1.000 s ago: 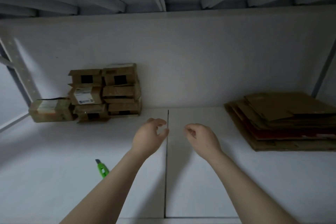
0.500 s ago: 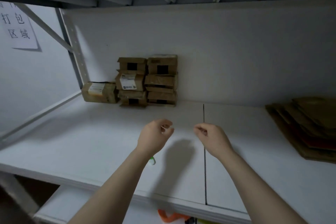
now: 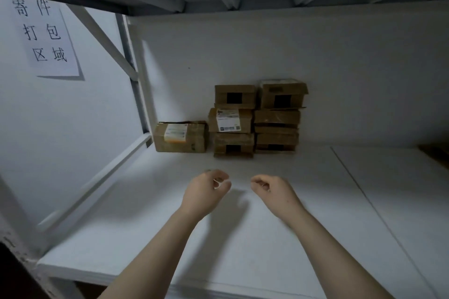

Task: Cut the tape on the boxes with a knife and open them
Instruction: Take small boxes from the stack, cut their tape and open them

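Several taped brown cardboard boxes point(image 3: 257, 118) stand stacked against the back wall of a white shelf point(image 3: 150, 201). One lone box point(image 3: 181, 137) with a label lies to the left of the stack. My left hand point(image 3: 206, 193) and my right hand point(image 3: 275, 193) hover side by side over the shelf, a short way in front of the stack. Both hold nothing, with fingers loosely curled. The green knife is hidden from view, likely behind my left forearm.
A white metal upright point(image 3: 137, 75) and a diagonal brace point(image 3: 104, 39) frame the shelf's left side. A paper sign point(image 3: 46, 36) hangs on the left wall. A seam point(image 3: 379, 216) runs across the shelf at right. Another shelf hangs overhead.
The view has swung left and closer to the boxes. The flat cardboard pile on the right has left the frame, and the green knife is no longer seen. Both hands stay empty.
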